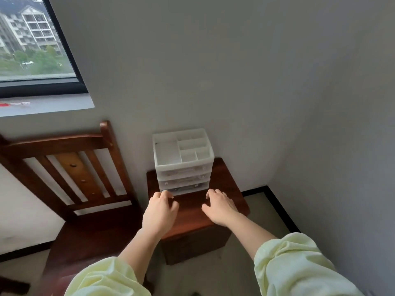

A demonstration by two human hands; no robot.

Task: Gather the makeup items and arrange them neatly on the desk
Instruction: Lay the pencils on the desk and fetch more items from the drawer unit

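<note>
Head view, looking down into the room's corner: a white plastic makeup organiser (182, 161) stands upright at the back of a small dark reddish-brown wooden desk (193, 212), close against the grey wall (213, 71). Its top is an open tray split into several compartments, one large on the left and smaller ones on the right. Below the tray sit three stacked see-through drawers, and what is in them is too blurred to make out.

Both arms reach in over the desk, pale yellow sleeves (299, 268) pushed up the forearms. Left hand (161, 212) hovers at the organiser's front left corner, fingers (165, 195) bent loosely downward, gripping nothing; whether the tips touch the bottom drawer, hard to tell. Right hand (220, 207) sits just beside the front right corner, fingers (211, 194) a little spread and gently bent, holding nothing, thumb out to the side over the desk top.

Off to the left, a dark wooden slat-back chair (70, 174) stands beside the desk, under a black-framed window (70, 60).
</note>
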